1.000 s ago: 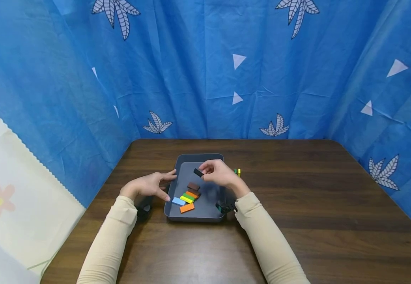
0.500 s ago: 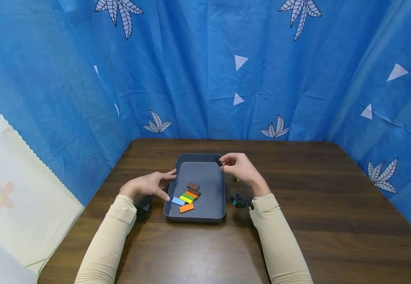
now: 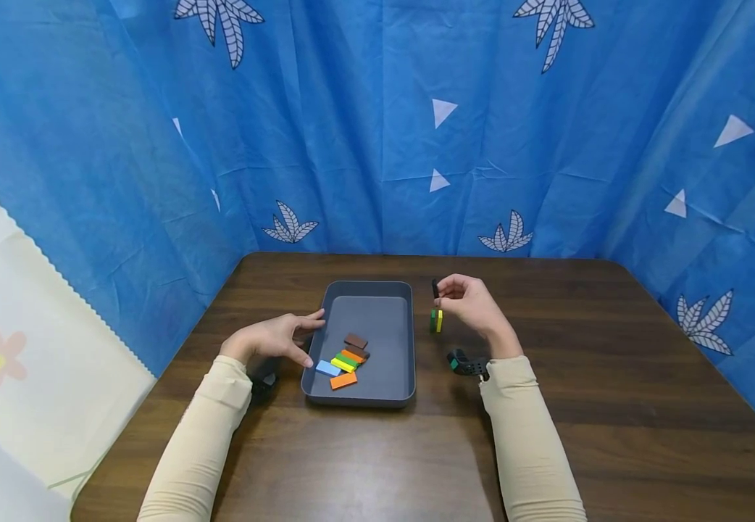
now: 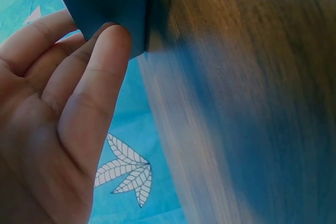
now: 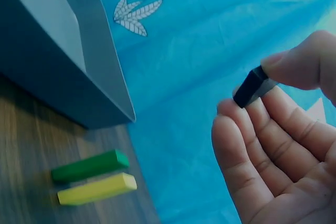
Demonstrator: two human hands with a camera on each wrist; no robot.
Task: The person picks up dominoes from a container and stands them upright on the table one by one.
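My right hand (image 3: 473, 302) pinches a small black domino block (image 5: 251, 87) between thumb and fingertips, held in the air beyond the tray's right side. Just below it, a green block (image 5: 89, 167) and a yellow block (image 5: 97, 189) stand side by side on the table, a narrow gap between them. My left hand (image 3: 274, 338) rests at the left side of the grey tray (image 3: 367, 315), thumb and fingers spread, fingertips touching its wall. Inside the tray lie several blocks: a light blue one (image 3: 328, 368), an orange one (image 3: 343, 380), and a heap with yellow, green and brown.
A brown wooden table (image 3: 547, 377) carries everything and reaches well past the tray on the right. Blue curtains (image 3: 377, 145) hang behind its far edge and sides. A pale flowered cloth (image 3: 19, 348) hangs at the left.
My right hand has carried the black block from above the tray rightward, past its rim, to over the standing green and yellow blocks, turning it upright. My left hand has stayed put.
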